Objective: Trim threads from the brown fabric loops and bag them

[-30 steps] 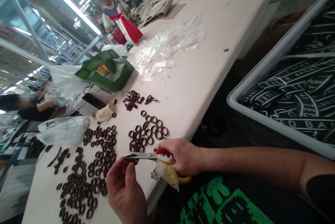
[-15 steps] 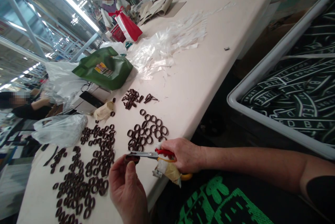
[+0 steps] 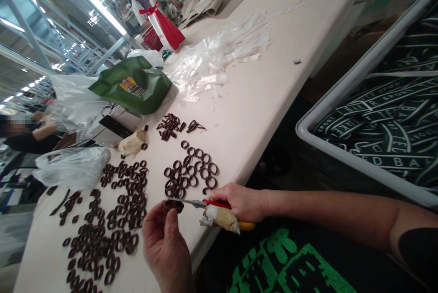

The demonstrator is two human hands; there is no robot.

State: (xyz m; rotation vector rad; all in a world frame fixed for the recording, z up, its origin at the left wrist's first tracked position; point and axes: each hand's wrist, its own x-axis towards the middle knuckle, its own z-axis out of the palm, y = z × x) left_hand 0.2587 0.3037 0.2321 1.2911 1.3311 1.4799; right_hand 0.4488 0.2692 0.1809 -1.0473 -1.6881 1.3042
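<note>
My left hand (image 3: 167, 243) pinches a small dark brown loop (image 3: 174, 205) between thumb and fingers, near the table's front edge. In my right hand (image 3: 241, 201) is a pair of scissors (image 3: 195, 203) with red and yellow handles, one wrapped in pale tape. Their blades point left and reach the top of the held loop; whether they touch it I cannot tell. Just beyond the scissors lies a group of round brown loops (image 3: 191, 170). A larger spread of brown loops (image 3: 99, 233) covers the table left of my left hand. Flattened loops (image 3: 169, 126) sit farther back.
A green bag (image 3: 133, 85), a clear plastic bag (image 3: 71, 167) and a red bag (image 3: 166, 28) stand along the table's far side. Clear plastic strips (image 3: 219, 55) lie mid-table. A white bin (image 3: 308, 138) of dark lettered straps is on the right. Two people work beyond.
The scissor blades look closer together and the loop in my left hand shows more of its opening. My view has shifted slightly, moving the table things a little left.
</note>
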